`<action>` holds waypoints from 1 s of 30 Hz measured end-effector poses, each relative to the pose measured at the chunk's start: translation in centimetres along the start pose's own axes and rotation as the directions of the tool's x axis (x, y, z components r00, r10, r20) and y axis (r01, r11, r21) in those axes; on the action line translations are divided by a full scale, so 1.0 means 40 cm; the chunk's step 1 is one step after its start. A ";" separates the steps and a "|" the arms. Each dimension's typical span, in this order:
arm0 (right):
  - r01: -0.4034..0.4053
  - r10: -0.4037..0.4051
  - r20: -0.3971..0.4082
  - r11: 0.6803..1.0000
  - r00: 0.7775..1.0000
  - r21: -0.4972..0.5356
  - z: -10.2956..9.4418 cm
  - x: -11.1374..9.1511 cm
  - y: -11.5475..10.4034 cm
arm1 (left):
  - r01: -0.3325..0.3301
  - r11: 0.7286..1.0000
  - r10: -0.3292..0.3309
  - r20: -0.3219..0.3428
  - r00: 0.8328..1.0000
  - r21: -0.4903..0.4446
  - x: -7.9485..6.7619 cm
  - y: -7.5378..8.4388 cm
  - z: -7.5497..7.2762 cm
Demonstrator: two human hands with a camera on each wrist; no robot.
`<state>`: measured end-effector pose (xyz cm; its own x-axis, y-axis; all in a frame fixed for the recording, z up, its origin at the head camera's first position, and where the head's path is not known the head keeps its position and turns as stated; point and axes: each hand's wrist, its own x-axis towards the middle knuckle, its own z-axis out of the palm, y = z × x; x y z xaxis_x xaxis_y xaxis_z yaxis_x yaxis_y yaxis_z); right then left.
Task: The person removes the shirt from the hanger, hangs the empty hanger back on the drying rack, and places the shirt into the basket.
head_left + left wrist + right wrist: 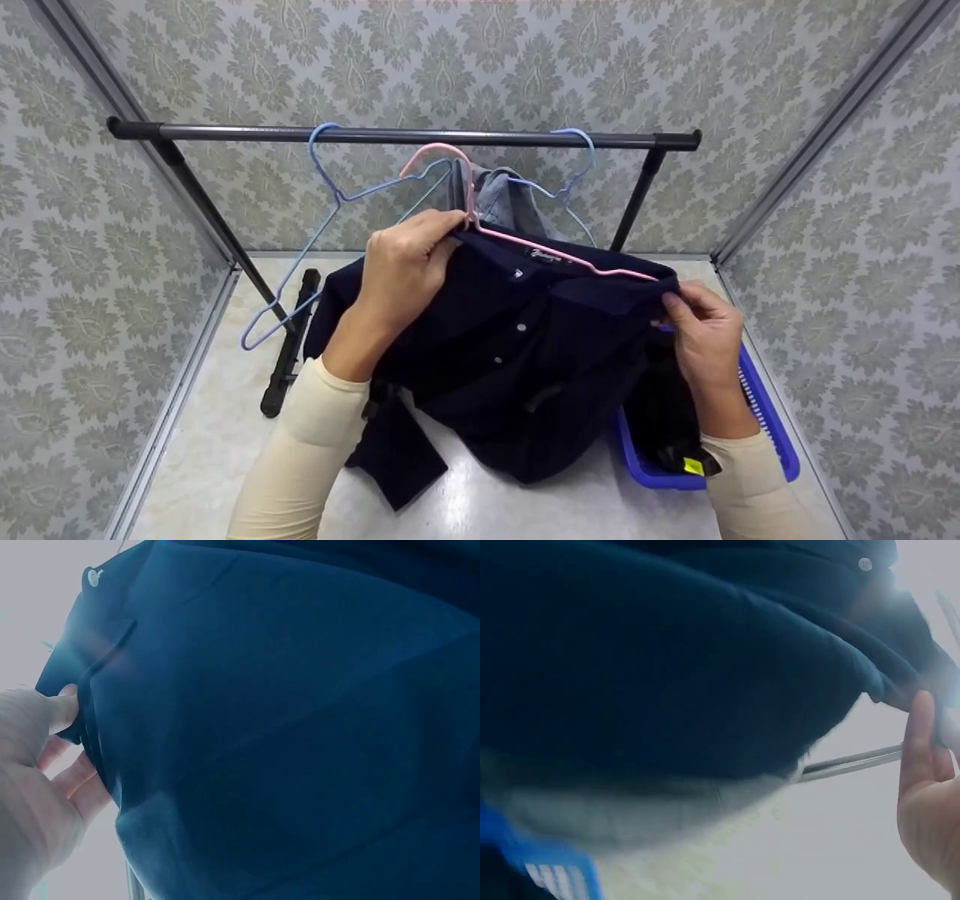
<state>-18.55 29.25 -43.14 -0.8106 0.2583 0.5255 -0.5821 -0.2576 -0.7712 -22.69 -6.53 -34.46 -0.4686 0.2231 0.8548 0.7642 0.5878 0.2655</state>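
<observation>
A dark navy button-up shirt (480, 315) hangs between both hands, its collar opening facing up and white buttons down the front. Along that opening runs a pink hanger (536, 244), its hook rising in front of the rack's bar and its right end tucked in at the shirt's far right. My left hand (405, 259) pinches the cloth at the hanger's neck, thumb uppermost. At the opposite end, my right hand (705, 322) grips the edge of the shirt between thumb and fingers. Both wrist views are mostly filled by the cloth (285, 720), with a shirt button (865, 564) near the top right.
A black rack (247, 133) stands behind the shirt, with a blue hanger (327, 191) at left and another blue hanger (589, 161) at right. Greyish denim (510, 199) hangs behind. At right, a blue basket (772, 427) holds dark clothing with a yellow tag (694, 466). Patterned walls enclose the space.
</observation>
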 end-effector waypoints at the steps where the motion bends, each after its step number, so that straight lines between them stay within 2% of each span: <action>1: -0.055 0.057 -0.018 0.995 0.998 0.084 0.001 -0.003 0.006 | 0.004 1.000 -0.004 -0.007 1.000 -0.014 0.000 -0.002 0.000; 3: -0.179 0.190 -0.032 0.957 0.981 0.227 0.005 -0.014 0.018 | 0.023 0.998 -0.025 -0.030 0.999 -0.060 0.000 -0.004 -0.001; 5: -0.294 0.313 -0.009 0.903 0.950 0.313 0.010 -0.029 0.031 | 0.026 0.996 -0.030 -0.049 0.998 -0.081 0.002 -0.003 -0.002; 6: -0.337 0.356 0.006 0.880 0.935 0.335 0.012 -0.036 0.037 | 0.023 0.996 -0.028 -0.055 0.998 -0.086 0.003 -0.001 -0.004; 8: -0.388 0.399 0.037 0.860 0.916 0.332 0.016 -0.048 0.049 | 0.014 0.997 -0.019 -0.057 0.998 -0.077 0.008 0.002 -0.006; 10: -0.392 0.398 0.048 0.865 0.916 0.312 0.018 -0.054 0.057 | -0.006 0.999 0.005 -0.040 0.999 -0.041 0.011 0.006 -0.009; 13: -0.365 0.366 0.039 0.904 0.930 0.220 0.021 -0.059 0.065 | -0.012 0.999 0.011 -0.016 1.000 -0.032 0.013 0.005 -0.013; 16: -0.341 0.336 0.061 0.935 0.940 0.097 0.028 -0.068 0.067 | -0.007 0.999 0.007 0.002 1.000 -0.044 0.009 -0.001 -0.015; 19: -0.309 0.309 0.092 0.951 0.947 -0.018 0.036 -0.082 0.069 | -0.010 0.999 0.012 0.034 0.999 -0.050 0.006 -0.004 -0.018; 21: -0.291 0.301 0.098 0.952 0.949 -0.098 0.039 -0.092 0.073 | -0.019 0.999 0.022 0.071 0.997 -0.048 0.006 -0.003 -0.021; 24: -0.296 0.322 0.132 0.937 0.937 -0.184 0.046 -0.110 0.086 | -0.035 0.998 0.041 0.132 0.990 -0.046 0.007 -0.002 -0.034; 30: -0.308 0.360 0.210 0.920 0.909 -0.243 0.045 -0.140 0.114 | -0.044 0.997 0.057 0.255 0.965 -0.057 0.011 -0.002 -0.051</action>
<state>-16.78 24.94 -48.93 -0.9598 -0.0540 0.2755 -0.2701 -0.0903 -0.9586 -22.05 -8.09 -33.21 -0.5218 0.4469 0.7266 0.8081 0.5320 0.2530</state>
